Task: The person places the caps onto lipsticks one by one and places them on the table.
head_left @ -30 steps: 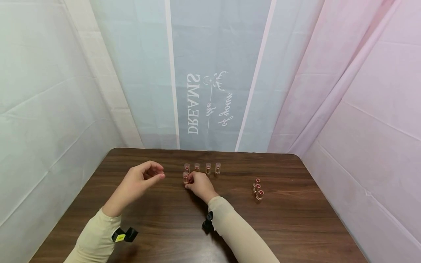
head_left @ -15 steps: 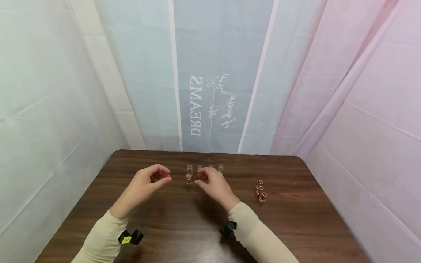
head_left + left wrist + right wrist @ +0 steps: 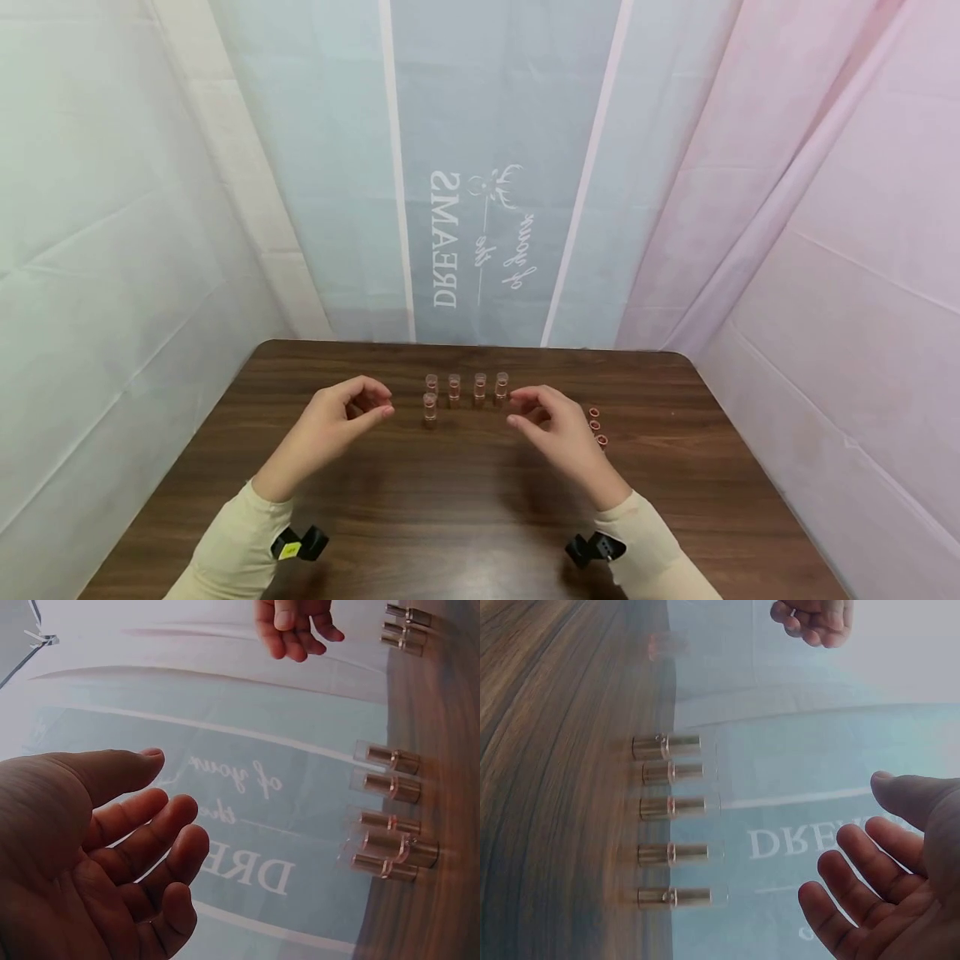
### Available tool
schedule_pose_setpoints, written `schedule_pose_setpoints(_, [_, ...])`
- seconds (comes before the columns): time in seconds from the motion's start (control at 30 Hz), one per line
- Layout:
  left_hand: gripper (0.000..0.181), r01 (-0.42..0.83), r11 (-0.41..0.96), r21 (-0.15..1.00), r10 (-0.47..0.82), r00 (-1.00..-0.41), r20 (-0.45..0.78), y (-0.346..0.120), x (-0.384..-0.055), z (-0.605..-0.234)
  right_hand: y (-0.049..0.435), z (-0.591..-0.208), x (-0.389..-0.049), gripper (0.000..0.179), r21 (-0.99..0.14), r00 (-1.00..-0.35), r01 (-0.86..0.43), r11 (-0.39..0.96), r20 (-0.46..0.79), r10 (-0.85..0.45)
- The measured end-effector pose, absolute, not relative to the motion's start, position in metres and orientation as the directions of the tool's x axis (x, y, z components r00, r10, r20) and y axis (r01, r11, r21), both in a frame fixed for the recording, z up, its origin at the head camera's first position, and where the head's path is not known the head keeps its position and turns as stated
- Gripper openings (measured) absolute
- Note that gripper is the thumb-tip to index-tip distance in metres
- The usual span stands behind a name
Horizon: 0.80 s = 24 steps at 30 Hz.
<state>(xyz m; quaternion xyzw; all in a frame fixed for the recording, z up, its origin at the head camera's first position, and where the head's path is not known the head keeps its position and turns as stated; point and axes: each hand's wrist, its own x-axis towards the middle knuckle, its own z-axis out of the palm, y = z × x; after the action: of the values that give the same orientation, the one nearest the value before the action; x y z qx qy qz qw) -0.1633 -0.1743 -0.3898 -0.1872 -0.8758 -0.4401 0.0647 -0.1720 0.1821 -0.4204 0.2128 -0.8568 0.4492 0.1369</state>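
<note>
Several lipstick tubes (image 3: 480,389) with clear caps and shiny gold-toned bases stand upright in a row near the table's back edge. Another capped lipstick tube (image 3: 430,410) stands just in front of the row's left end. To the left of these, my left hand (image 3: 330,425) hovers with loosely bent fingers and holds nothing. My right hand (image 3: 558,429) is just right of the row, its relaxed fingers apart from the nearest tube and nothing in its grasp. Behind it, three tubes (image 3: 405,630) without clear caps stand close together; the hand partly hides them in the head view.
The brown wood-grain table (image 3: 450,517) has rounded back corners. A printed blue-grey cloth (image 3: 495,100) hangs behind it, and pale cloth walls (image 3: 847,333) close off both sides. Each sleeve carries a black wrist camera (image 3: 596,550).
My right hand has let go of the front capped lipstick tube and moved right, past the row, toward the uncapped ones. My left hand has barely moved.
</note>
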Motion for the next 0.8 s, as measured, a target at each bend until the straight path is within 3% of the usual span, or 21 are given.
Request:
schedule_pose_setpoints(0.47, [0.014,0.389,0.554,0.736,0.278,-0.920,0.276,-0.171,-0.161,-0.396,0.202,-0.424,-0.174,0.029,-0.733,-0.879,-0.473,0.489,0.429,-0.208])
schedule_pose_setpoints(0.8, [0.020,0.343,0.642,0.686,0.188,-0.937,0.293,-0.221,-0.186,-0.407,0.215,-0.418,-0.177,0.029,-0.702,-0.873,-0.473,0.533,0.455,-0.175])
